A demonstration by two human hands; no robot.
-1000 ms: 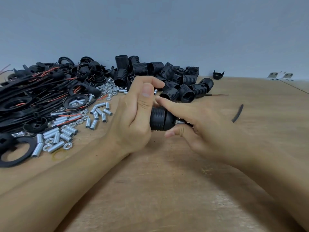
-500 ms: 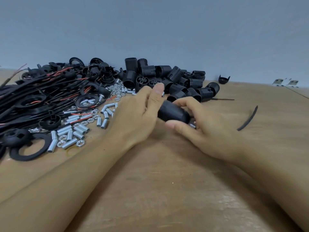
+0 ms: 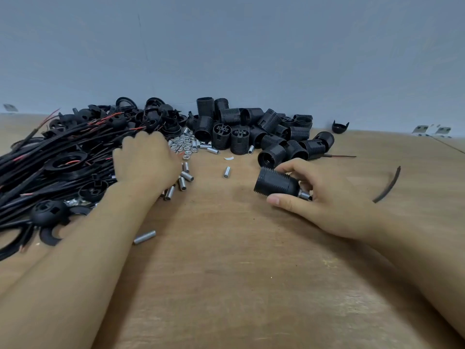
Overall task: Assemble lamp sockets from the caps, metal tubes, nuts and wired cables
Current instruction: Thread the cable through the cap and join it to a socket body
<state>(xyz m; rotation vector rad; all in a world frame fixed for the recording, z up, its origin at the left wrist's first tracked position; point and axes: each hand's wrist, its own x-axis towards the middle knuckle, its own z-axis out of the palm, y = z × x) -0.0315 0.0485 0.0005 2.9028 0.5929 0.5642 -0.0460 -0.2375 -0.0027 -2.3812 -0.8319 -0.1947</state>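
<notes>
Left hand (image 3: 146,159) fingertips hidden among blurred cables (image 3: 50,157) (grip unclear).

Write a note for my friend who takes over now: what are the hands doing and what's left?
Right hand grips one socket with a metal tube sticking out of its end.
Left hand reaches into the wired cables; whether its fingers hold anything is hidden.
Nuts and loose tubes lie beside that hand, black socket bodies behind.
Done: tube in this socket. Left: no cable shows on it yet, and many parts still lie loose.
</notes>
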